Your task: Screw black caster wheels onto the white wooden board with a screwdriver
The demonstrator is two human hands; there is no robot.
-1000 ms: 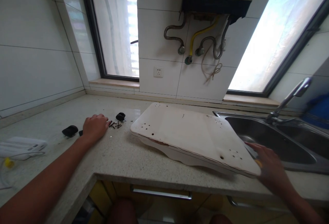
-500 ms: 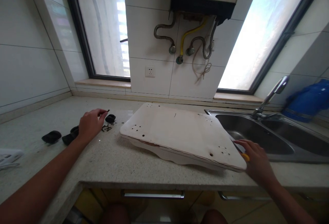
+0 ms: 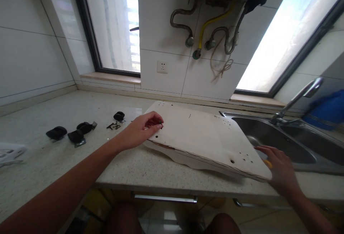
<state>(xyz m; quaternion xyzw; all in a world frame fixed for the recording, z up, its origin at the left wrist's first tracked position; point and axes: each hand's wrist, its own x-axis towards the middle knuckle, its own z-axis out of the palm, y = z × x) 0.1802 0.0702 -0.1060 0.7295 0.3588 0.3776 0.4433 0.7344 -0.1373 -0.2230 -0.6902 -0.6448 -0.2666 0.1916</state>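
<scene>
A white board (image 3: pixel 199 133) with groups of small holes near its corners lies tilted on the counter, with a curved panel beneath it. Over its left end is my left hand (image 3: pixel 143 128), thumb and fingertips pinched on a small dark screw (image 3: pixel 161 122). My right hand (image 3: pixel 282 167) is at the board's right end, fingers curled round a tool with a yellow handle (image 3: pixel 268 163); most of that tool is hidden. To the left lie several black casters (image 3: pixel 76 137) with metal plates, and a small pile of dark screws (image 3: pixel 113 126).
A double steel sink (image 3: pixel 279 142) with a faucet (image 3: pixel 298 99) is at the right, and a blue object (image 3: pixel 326 112) stands behind it. A white power strip (image 3: pixel 12 152) lies at the left edge. Pipes (image 3: pixel 204 26) run down the wall under a heater.
My left hand has moved right, from beside the screw pile to above the board's left end, carrying the screw. My right hand stays at the board's right end. The view has shifted slightly.
</scene>
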